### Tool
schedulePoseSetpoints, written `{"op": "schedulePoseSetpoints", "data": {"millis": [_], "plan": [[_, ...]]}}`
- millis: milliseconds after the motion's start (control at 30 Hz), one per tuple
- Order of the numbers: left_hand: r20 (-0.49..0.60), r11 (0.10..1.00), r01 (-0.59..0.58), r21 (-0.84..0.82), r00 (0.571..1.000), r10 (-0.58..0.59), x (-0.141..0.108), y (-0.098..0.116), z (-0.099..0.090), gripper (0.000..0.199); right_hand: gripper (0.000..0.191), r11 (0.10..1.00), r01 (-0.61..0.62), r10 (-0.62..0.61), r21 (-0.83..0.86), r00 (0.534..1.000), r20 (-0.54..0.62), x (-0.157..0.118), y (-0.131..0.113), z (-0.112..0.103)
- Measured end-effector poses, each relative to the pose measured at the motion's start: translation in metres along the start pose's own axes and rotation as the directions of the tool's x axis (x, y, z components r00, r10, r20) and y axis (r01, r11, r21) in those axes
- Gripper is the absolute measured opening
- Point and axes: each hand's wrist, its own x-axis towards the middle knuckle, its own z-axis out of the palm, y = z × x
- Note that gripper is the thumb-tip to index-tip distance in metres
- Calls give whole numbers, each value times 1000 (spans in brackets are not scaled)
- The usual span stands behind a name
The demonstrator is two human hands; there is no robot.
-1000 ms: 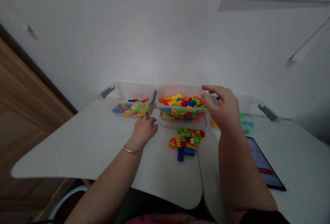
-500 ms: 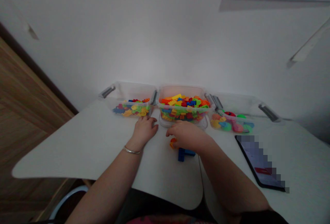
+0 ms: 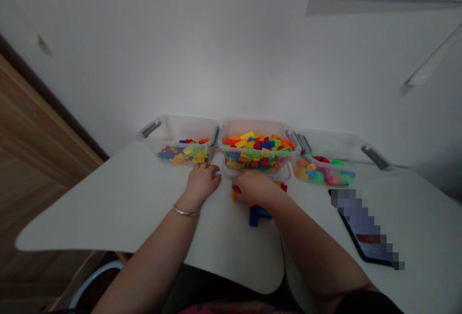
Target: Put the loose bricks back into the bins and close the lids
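Near the right hand (image 3: 254, 188), phone screen (image 3: 364, 227) pixelated; unreadable.

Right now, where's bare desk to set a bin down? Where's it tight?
Bare desktop lies left of the left hand, in front of the left bin. Another patch sits below the blue bricks. Crowded around the right hand, over loose bricks against the middle bin.
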Motion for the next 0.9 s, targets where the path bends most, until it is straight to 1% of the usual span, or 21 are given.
{"op": "schedulePoseSetpoints", "data": {"millis": [100, 167, 233, 300, 367, 433, 500, 567, 633, 767, 833, 900], "plan": [[-9, 999, -5, -36, 1000, 5, 1, 0, 1, 33, 31, 1000, 4, -4, -4, 1000, -4, 2, 1, 3], [2, 997, -31, -64, 1000, 31, 2, 0, 0, 30, 29, 1000, -4, 4, -19, 1000, -7, 3, 2, 6], [22, 990, -88, -112, 996, 91, 2, 1, -1, 27, 26, 999, -32, 31, -36, 999, -26, 4, 2, 7], [49, 966, -162, -202, 983, 175, 3, 3, -1, 26, 26, 997, -74, 72, -35, 996, -48, 5, 1, 7], [71, 921, -215, -326, 966, 250, 3, 4, -1, 25, 28, 992, -121, 119, -19, 991, -63, 4, 1, 5], [95, 850, -236, -471, 944, 315, 3, 7, -2, 24, 28, 986, -165, 164, -4, 984, -71, 2, 0, 2], [115, 750, -229, -620, 920, 376, 2, 9, -2, 24, 28, 981, -193, 194, 11, 978, -77, 0, -2, -2], [123, 666, -211, -715, 901, 417, 1, 11, -1, 26, 28, 977, -212, 214, 28, 973, -87, -2, -4, -7], [120, 643, -203, -738, 899, 421, 0, 11, -1, 28, 28, 972, -231, 234, 41, 967, -99, -4, -6, -10], [128, 652, -173, -738, 913, 388, -1, 10, 1, 28, 26, 966, -252, 256, 52, 955, -146, -6, -9, -12], [132, 609, -128, -783, 922, 363, 0, 10, 3, 29, 27, 966, -252, 258, 55, 947, -192, -6, -9, -12], [120, 520, -74, -851, 936, 330, 1, 10, 6, 30, 29, 965, -253, 262, 70, 936, -235, -8, -9, -12]]}}
